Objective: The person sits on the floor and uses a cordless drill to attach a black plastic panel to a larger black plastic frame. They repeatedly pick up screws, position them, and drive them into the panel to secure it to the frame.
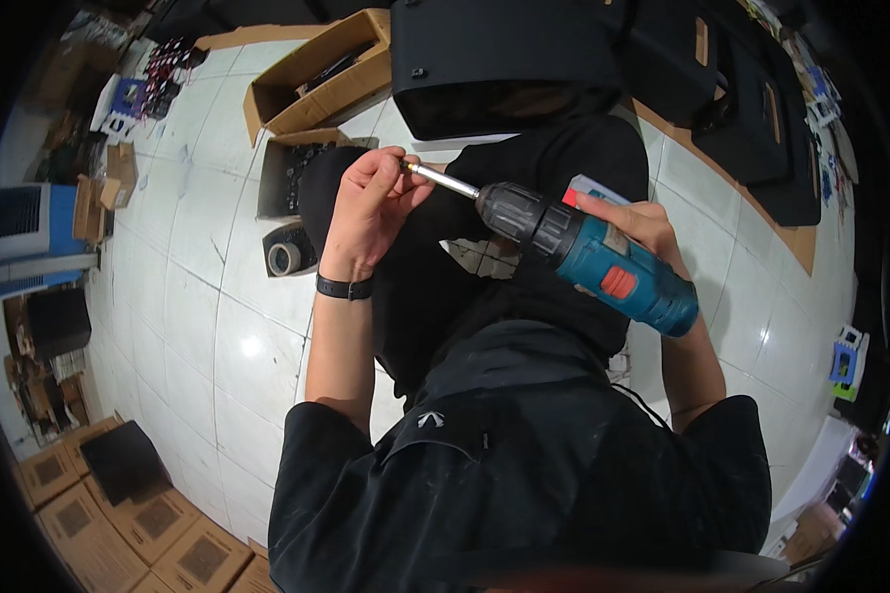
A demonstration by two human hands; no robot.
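My right hand point(641, 223) is wrapped round the grip of a teal and black cordless drill point(613, 265), held over my lap and pointing up to the left. From its black chuck runs a long silver bit holder point(449, 182). At the tip of that holder, the thumb and fingers of my left hand point(378, 194) pinch together. Something small, dark and yellowish shows between them, too small to name. Just beyond my knees stands a large black box-shaped cabinet point(504, 64).
A long open carton point(316, 111) lies at the far left. Nearer stands a small box point(273, 178) of black parts, beside a tape roll point(284, 259). Black cabinets with cut-out slots point(761, 128) line the far right on cardboard. Stacked cartons point(153, 524) fill the near left corner.
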